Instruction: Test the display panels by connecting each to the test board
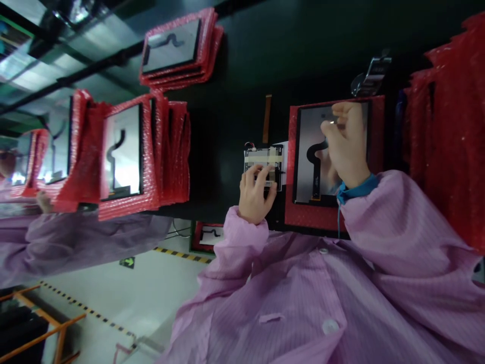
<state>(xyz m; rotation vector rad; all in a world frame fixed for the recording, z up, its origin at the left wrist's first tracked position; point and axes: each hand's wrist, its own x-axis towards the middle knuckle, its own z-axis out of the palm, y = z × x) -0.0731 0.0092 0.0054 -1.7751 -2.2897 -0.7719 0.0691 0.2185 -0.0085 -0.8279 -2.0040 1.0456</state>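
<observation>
My left hand (255, 194) rests on a small circuit board (264, 157) with tape strips across it, fingers pressing its near edge. My right hand (343, 144) hovers over a flat display panel (308, 151) that lies on a red bubble-wrap sheet (291, 202); thumb and fingers pinch something small at the panel's far end, near the black flex cable (317, 167). Both arms wear pink striped sleeves.
Stacks of panels in red bubble wrap stand at the left (125, 156), the far centre (176, 48) and the right edge (450, 131). An orange ribbon strip (267, 119) lies beyond the board. Another person's pink sleeve (76, 237) reaches in at left.
</observation>
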